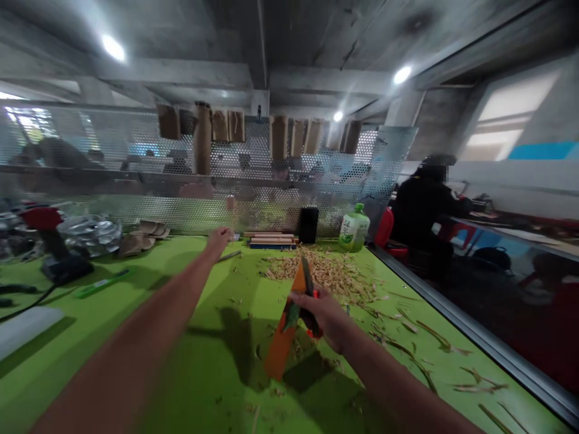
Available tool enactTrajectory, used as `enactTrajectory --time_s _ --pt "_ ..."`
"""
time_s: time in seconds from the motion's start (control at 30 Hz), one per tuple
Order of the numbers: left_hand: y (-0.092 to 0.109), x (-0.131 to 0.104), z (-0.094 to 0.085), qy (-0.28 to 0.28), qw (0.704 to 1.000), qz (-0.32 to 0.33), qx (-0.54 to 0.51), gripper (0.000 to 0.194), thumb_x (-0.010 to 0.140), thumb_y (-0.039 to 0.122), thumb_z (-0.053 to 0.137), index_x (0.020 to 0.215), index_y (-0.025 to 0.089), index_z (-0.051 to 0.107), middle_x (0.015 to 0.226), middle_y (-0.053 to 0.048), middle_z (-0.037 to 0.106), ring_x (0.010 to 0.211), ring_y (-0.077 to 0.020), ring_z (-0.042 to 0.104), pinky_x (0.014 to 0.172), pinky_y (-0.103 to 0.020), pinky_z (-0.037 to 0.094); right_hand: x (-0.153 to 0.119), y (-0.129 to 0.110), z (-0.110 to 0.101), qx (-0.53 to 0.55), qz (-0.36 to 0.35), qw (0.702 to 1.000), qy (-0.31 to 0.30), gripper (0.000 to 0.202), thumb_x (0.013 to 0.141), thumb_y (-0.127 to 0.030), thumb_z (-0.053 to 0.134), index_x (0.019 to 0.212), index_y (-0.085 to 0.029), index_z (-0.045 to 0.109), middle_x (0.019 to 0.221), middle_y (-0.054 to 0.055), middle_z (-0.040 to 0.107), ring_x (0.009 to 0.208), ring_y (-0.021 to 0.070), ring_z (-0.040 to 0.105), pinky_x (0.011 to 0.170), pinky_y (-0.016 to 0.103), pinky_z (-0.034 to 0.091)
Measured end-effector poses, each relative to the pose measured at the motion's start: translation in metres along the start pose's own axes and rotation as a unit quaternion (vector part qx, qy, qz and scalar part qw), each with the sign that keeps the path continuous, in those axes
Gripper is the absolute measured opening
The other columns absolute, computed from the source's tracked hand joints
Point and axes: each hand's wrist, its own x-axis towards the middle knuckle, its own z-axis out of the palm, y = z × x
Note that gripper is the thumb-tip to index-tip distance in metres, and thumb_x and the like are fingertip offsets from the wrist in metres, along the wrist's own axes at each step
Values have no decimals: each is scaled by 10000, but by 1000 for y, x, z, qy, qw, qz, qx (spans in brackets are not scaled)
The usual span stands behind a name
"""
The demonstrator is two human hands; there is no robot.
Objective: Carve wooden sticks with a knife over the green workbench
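My right hand [323, 313] is closed around a dark tool with red parts [312, 331], whose exact kind I cannot make out. A long, flat orange piece [278, 355] with a green patch slants along it, over the middle of the green table. At the far side, my left hand [221, 235] reaches out with its fingers pinched together; what lies in them, if anything, is too small to name. Beside that hand is a stack of thin wooden strips [271, 240] on a blue base. Behind the tool spreads a heap of wood shavings [328, 271].
A green-capped jug [355, 229] and a dark upright phone-like slab [309, 225] stand against the perforated metal screen [181, 208]. A red and black cordless drill [49, 244], a green cutter-like tool [104, 283] and a white block [27, 330] lie left. A person [423, 208] sits at right.
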Motion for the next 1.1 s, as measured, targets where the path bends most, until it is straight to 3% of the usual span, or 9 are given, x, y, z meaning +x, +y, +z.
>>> enactTrajectory --time_s 0.2,0.33,0.43,0.53,0.67,0.8,0.93,1.0,1.1 --pt "45 -104 31 -227 973 -39 -30 369 799 509 604 916 166 666 947 -94 669 774 -165 603 655 -266 476 8 -1 -10 33 -27 997 60 415 664 -556 693 641 -186 503 405 -84 400 319 55 296 297 189 199" --pt "61 -175 47 -325 942 -77 -41 511 767 658 555 941 188 652 986 -93 660 782 -175 607 623 -267 473 11 -5 -15 79 -41 992 84 400 676 -548 679 649 -194 495 410 -75 412 329 70 353 303 193 245" --pt "61 -207 52 -350 927 -109 -76 532 759 690 536 879 177 612 833 -64 644 661 -155 577 559 -255 445 13 -6 -15 87 -56 990 94 376 680 -525 671 651 -193 498 425 -62 448 345 76 387 316 195 267" --pt "57 -216 50 -341 928 -101 -107 532 762 659 567 967 169 593 853 -69 643 665 -151 585 576 -257 453 15 -6 -11 73 -70 990 99 372 679 -509 681 639 -187 500 419 -64 445 336 65 362 314 191 253" --pt "52 -220 46 -341 924 -39 -166 628 661 445 783 1175 176 540 972 -68 640 746 -126 595 656 -227 468 18 -2 -3 51 -67 992 93 418 671 -525 704 607 -194 457 404 -76 413 326 61 333 305 188 235" --pt "50 -230 49 -366 911 -31 -187 612 630 326 802 1155 182 524 836 -21 621 518 -75 520 487 -205 437 17 1 3 18 -75 994 73 457 689 -586 683 619 -192 462 420 -75 407 335 64 334 305 187 234" --pt "54 -229 48 -322 922 -58 -207 573 675 273 725 1183 213 467 641 65 526 374 -66 461 387 -201 392 15 -1 -6 -21 -120 990 74 497 759 -677 546 756 -180 552 499 -54 472 354 65 322 333 192 226" --pt "56 -223 45 -300 925 -82 -220 498 661 244 696 1105 209 472 619 80 491 357 -73 464 374 -210 403 16 -3 -13 -121 -168 971 120 466 775 -635 548 808 -174 603 554 -32 514 402 72 361 385 199 258" --pt "56 -215 40 -285 924 -102 -232 355 640 218 661 943 206 475 595 87 452 357 -71 451 361 -211 407 16 -6 -21 -353 -225 889 184 335 787 -500 583 845 -181 667 663 14 605 548 116 487 512 223 323"
